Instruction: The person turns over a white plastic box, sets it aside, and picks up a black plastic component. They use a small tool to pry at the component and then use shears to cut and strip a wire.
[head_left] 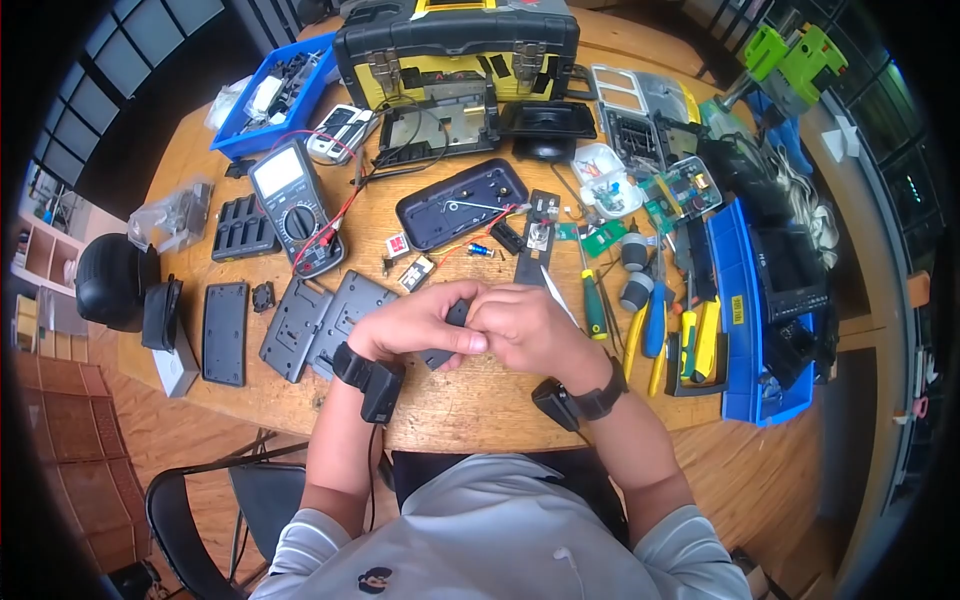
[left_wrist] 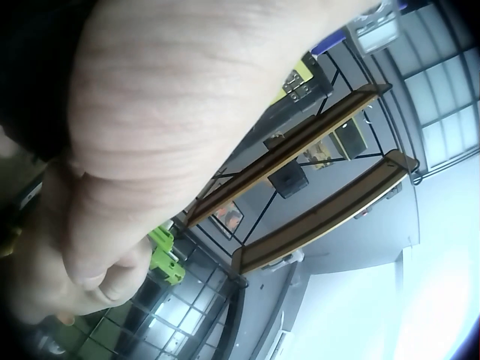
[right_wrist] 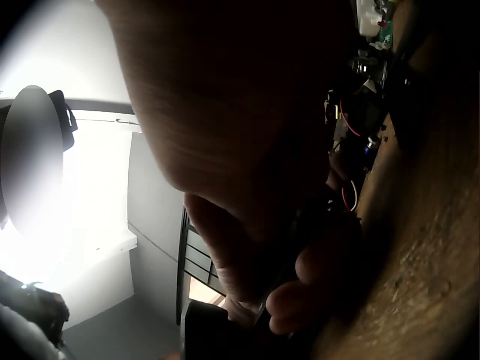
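Over the near part of the table, both hands meet in front of the body. My left hand (head_left: pixel 420 325) grips a small black flat part (head_left: pixel 437 357), its thumb lying along the near side. Against it, my right hand (head_left: pixel 525 325) has its fingers curled and pinches at the part's right end, knuckles up. The right wrist view is dark, with the black part (right_wrist: pixel 210 334) at the fingertips. Fingers hide most of the part, and I cannot tell its exact kind. In the left wrist view the left hand (left_wrist: pixel 165 112) covers the work.
Beyond the hands lie a black casing (head_left: pixel 462 205), a multimeter (head_left: pixel 300 205) with red leads and a blue motor (head_left: pixel 481 250). Screwdrivers (head_left: pixel 655 320) and yellow-handled tools lie right, beside a blue bin (head_left: pixel 735 300). Black plates (head_left: pixel 350 315) lie left; a toolbox (head_left: pixel 455 50) stands behind.
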